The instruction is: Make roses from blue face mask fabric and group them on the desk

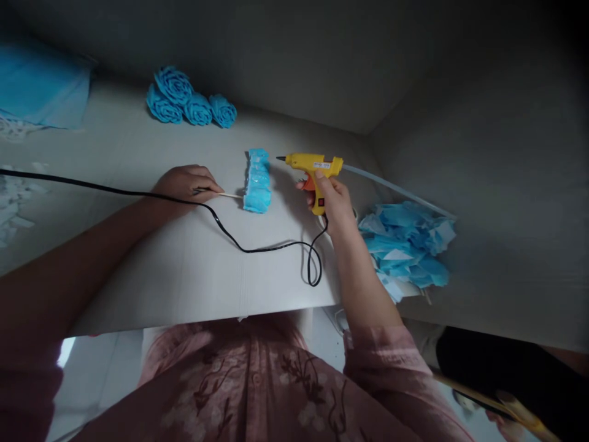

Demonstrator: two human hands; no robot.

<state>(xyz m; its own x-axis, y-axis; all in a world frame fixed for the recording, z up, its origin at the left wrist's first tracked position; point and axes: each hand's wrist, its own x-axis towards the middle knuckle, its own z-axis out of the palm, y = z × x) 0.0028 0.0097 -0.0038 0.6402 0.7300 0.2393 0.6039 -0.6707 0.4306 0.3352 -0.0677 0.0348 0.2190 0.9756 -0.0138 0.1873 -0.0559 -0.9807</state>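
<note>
My right hand [335, 199] grips a yellow hot glue gun [306, 162], its index finger near the orange trigger. The black nozzle points left, a little apart from a pleated blue strip [257, 181] lying on the table. A long translucent glue stick [396, 187] sticks out of the gun's back. Pinched in my left hand [186, 184] is a thin wooden stick [230, 195], whose far end meets the strip's lower left edge. Something dark shows by the left fingers; I cannot tell what it is. Shiny patches lie on the strip.
Several blue rolled flowers [184, 98] sit by the back wall. Blue sheets [46, 86] lie far left, white scraps [16, 199] below them. Crumpled blue pieces [405, 242] are heaped right. The gun's black cord [248, 250] loops across the table. Another person's hand [506, 423] shows lower right.
</note>
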